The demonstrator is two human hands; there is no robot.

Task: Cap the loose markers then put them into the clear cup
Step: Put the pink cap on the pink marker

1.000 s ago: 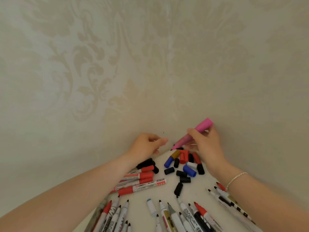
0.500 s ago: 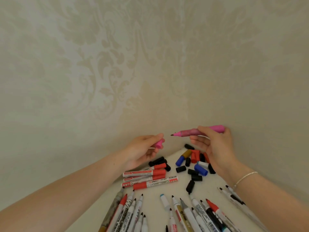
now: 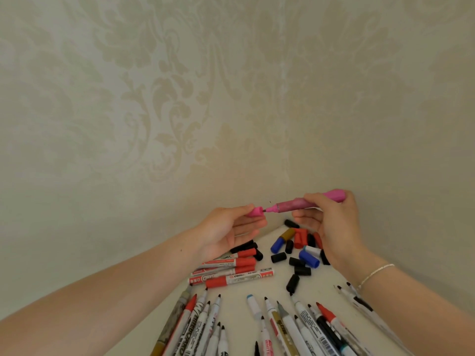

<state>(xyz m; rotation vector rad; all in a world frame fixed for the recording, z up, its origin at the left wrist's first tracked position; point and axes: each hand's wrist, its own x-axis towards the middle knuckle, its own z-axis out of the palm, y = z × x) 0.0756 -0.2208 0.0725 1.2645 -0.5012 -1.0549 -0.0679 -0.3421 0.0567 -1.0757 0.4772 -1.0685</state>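
My right hand [image 3: 334, 227] grips a pink marker [image 3: 295, 204] held level above the table, tip pointing left. My left hand [image 3: 226, 229] pinches a pink cap [image 3: 255, 211] between thumb and forefinger, and the marker's tip sits right at the cap's mouth. Below them lie several loose caps [image 3: 295, 249] in black, red and blue, three capped red markers [image 3: 231, 271], and several uncapped markers [image 3: 282, 325] fanned along the near edge. The clear cup is out of view.
The white table [image 3: 257, 291] sits in a corner of walls with pale patterned wallpaper [image 3: 180, 111]. A thin bracelet [image 3: 375, 273] circles my right wrist. More uncapped markers [image 3: 357, 301] lie under my right forearm.
My two hands have come together: the pink cap moved right and up, the marker tip moved left, and the gap between them closed to touching.
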